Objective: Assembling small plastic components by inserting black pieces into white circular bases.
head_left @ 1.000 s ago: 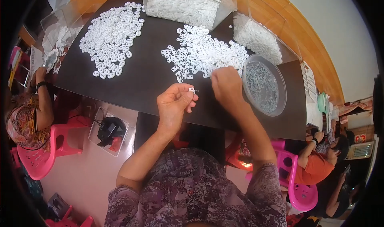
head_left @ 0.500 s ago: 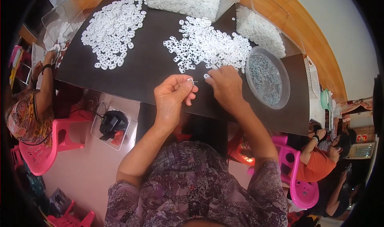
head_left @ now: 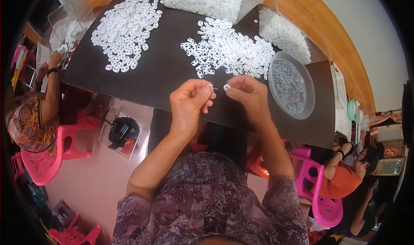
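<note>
My left hand (head_left: 192, 99) pinches a small white plastic piece (head_left: 210, 86) between thumb and fingertips. A thin metal screw (head_left: 215, 88) sticks out of it toward the right. Close by, my right hand (head_left: 249, 94) grips a white oval plastic piece with a hole (head_left: 226, 87) by its edge, just off the screw's tip. The two pieces are apart. Beyond my hands lies a loose pile of white two-holed pieces (head_left: 233, 50) on the dark table (head_left: 168, 68). A round clear tray (head_left: 311, 99) of grey screws (head_left: 288, 87) stands right of my right hand.
Another pile of white oval pieces (head_left: 127, 31) lies at the far left. Clear bins of white pieces (head_left: 207, 1) (head_left: 282, 33) stand along the back. Co-workers sit at left (head_left: 32, 111) and right (head_left: 345, 176) on pink chairs (head_left: 39, 167). A clear box (head_left: 120, 135) rests on the floor.
My right hand has drawn back from the near edge of the pile and turned the white oval piece toward the screw. My left hand has hardly moved. The view has shifted slightly.
</note>
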